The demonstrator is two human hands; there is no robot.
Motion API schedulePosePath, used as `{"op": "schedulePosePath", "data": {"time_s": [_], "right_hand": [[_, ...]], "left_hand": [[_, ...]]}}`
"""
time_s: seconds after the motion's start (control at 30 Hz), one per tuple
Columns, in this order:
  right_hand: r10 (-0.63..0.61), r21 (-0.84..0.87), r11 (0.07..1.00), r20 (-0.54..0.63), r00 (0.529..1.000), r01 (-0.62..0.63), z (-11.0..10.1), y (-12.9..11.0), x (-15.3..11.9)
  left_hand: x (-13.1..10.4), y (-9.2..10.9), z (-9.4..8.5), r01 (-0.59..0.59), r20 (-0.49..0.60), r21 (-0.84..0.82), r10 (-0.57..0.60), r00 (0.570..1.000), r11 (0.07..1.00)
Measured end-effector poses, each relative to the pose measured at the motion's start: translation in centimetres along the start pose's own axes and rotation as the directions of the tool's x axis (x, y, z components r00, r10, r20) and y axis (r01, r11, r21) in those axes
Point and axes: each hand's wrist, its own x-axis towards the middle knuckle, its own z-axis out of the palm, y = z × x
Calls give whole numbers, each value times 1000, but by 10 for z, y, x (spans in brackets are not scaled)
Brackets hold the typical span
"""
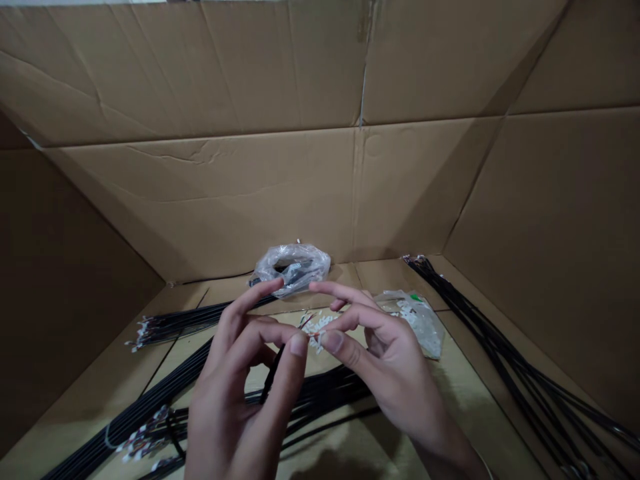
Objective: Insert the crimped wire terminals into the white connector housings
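Note:
My left hand [255, 373] is closed in a pinch on a black cable [271, 377], whose thin coloured wires [306, 321] fan out past the thumb and forefinger. Opposite it, my right hand [375, 340] pinches a small white connector [321, 339] at the tip of an orange-red wire [313, 335]. The fingertips nearly meet, and they partly hide the connector. Just behind them lies a pile of loose white connectors [327, 323]. Below both hands runs a bundle of black cables [325, 393].
Cardboard walls [250, 173] close in the back and sides. A clear plastic bag [300, 267] stands at the back, and another bag [425, 327] with white pieces lies right. Cable bundles with white ends lie left [185, 323], front left [145, 400] and right [480, 333].

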Motion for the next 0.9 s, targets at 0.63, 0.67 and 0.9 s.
{"op": "schedulePosePath", "data": {"time_s": [0.63,0.67,0.9], "right_hand": [[42,100,994,45,998,-46,0,-2,1],[40,102,994,47,998,-44,0,-1,1],[51,119,991,42,998,-56,0,-1,0]], "left_hand": [[3,-3,-2,-99,16,80,98,995,992],[3,-2,-1,-97,10,77,96,995,992],[4,-2,-2,-136,15,90,135,991,987]]}}
